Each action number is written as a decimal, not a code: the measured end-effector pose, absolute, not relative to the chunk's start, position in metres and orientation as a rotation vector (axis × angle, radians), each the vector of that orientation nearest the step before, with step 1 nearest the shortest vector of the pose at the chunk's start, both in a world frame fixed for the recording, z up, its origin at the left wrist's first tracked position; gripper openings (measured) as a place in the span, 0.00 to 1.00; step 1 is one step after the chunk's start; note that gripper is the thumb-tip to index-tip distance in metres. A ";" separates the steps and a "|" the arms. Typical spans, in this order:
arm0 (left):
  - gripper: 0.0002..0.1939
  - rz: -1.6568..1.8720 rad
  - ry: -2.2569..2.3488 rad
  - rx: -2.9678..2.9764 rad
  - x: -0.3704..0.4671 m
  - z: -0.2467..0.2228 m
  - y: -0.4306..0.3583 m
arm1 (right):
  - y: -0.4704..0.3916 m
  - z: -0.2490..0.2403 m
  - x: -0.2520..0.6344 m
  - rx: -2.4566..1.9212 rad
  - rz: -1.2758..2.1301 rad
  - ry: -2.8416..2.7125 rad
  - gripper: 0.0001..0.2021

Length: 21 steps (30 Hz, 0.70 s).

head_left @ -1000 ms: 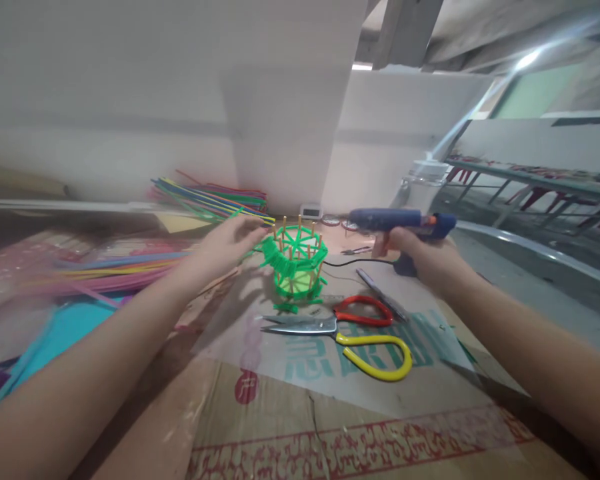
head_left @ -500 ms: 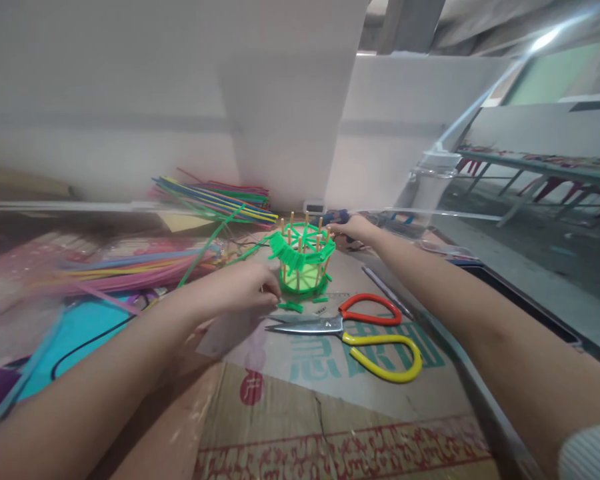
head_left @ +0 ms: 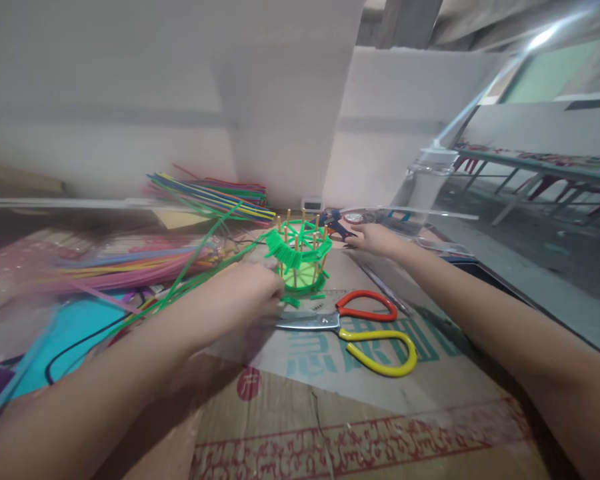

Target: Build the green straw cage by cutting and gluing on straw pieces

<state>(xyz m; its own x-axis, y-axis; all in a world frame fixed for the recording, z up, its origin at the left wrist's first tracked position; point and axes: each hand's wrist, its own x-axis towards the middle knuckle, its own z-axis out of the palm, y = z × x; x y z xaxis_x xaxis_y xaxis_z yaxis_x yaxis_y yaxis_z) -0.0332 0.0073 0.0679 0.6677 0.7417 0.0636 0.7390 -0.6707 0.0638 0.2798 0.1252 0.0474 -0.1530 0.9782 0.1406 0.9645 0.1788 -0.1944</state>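
Note:
A small round frame of wooden sticks and bright green fuzzy pipe cleaners stands upright on the cardboard. At its near left my left hand is closed, knuckles up, over the blade tips of the scissors. Its fingertips are hidden and blurred, so what they hold, if anything, does not show. Short green pieces lie beside those fingers. To the right of the frame, my right hand reaches out with its fingers extended at the handle of a dark blue glue gun, which lies on the table.
Bundles of coloured pipe cleaners lie behind and to the left, near a turquoise sheet. A pen rests right of the scissors. A clear bottle stands at the back right, and a white wall rises behind.
My right hand has loosened from the glue gun and drawn slightly right, leaving it lying. My left hand has moved a little right, over the scissor tips.

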 end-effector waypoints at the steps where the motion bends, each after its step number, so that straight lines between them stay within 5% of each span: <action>1: 0.08 0.098 1.259 2.837 -0.034 0.075 0.004 | 0.109 0.050 0.284 -1.873 0.035 -2.228 0.20; 6: 0.13 0.248 1.235 2.864 -0.034 0.100 -0.010 | 0.029 0.070 0.281 -1.655 -0.344 -2.198 0.17; 12: 0.14 0.586 1.136 2.983 -0.023 0.095 -0.012 | -0.017 0.084 0.222 -1.103 0.357 -2.289 0.10; 21: 0.09 0.781 0.981 3.114 -0.024 0.077 -0.019 | -0.018 0.058 0.191 -1.045 0.726 -2.114 0.08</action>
